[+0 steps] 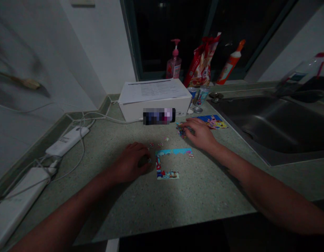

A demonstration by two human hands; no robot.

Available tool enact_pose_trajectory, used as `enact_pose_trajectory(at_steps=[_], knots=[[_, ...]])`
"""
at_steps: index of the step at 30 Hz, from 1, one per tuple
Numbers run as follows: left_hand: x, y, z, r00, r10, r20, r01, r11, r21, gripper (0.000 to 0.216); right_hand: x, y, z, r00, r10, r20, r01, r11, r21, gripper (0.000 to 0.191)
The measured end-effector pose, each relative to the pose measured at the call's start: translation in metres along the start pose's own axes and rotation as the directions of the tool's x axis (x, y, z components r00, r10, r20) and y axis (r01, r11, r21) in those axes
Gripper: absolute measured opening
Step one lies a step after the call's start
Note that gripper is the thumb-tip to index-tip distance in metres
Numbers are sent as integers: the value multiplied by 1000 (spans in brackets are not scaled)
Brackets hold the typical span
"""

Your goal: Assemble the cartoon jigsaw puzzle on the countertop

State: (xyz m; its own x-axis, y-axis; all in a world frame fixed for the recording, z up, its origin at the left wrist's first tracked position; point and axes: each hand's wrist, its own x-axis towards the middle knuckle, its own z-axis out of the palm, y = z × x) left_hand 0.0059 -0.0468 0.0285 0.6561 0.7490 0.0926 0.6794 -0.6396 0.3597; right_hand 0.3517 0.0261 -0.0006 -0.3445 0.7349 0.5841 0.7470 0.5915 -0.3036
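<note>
A partly assembled jigsaw puzzle [174, 151] lies flat on the counter, its joined pieces forming a top strip, left side and short bottom strip. Left of it, my left hand [131, 162] rests with curled fingers; a small pale puzzle piece [149, 160] shows at the thumb and fingertips. My right hand [200, 133] reaches over a heap of loose puzzle pieces [181, 131], fingers apart and touching the heap. Several loose pieces [160, 144] lie between the heap and my left hand. Beyond my right hand is a colourful cartoon picture sheet [215, 121], partly covered by it.
A phone [159, 116] with a cable leans on a white box [153, 94] topped with paper. Cans [202, 96] stand beside the box. At right is a metal sink [277, 122]; at left are power strips [68, 140] with cords. Bottles and a red bag [202, 63] line the windowsill.
</note>
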Motion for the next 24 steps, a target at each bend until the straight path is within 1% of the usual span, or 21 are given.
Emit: enact_pose_trajectory(at_steps=[4,7,10,24], knots=[[0,-1,0,999,-16,-34,16,1000,15,17,0,0,0,1000,-2,1,2,1000,-1,24],[-1,-3,1,1000,4,-21,-3,1000,23,13,0,-1,0,1000,7,-4,-7,1000,-5,24],[-1,-5,1,1000,19,-9,-19,1000,25,15,0,-2,0,1000,12,-5,-12,1000,-8,24],[-1,-4,5,999,20,-38,-20,1000,-6,16,1,-4,0,999,46,14,-46,999,6,26]])
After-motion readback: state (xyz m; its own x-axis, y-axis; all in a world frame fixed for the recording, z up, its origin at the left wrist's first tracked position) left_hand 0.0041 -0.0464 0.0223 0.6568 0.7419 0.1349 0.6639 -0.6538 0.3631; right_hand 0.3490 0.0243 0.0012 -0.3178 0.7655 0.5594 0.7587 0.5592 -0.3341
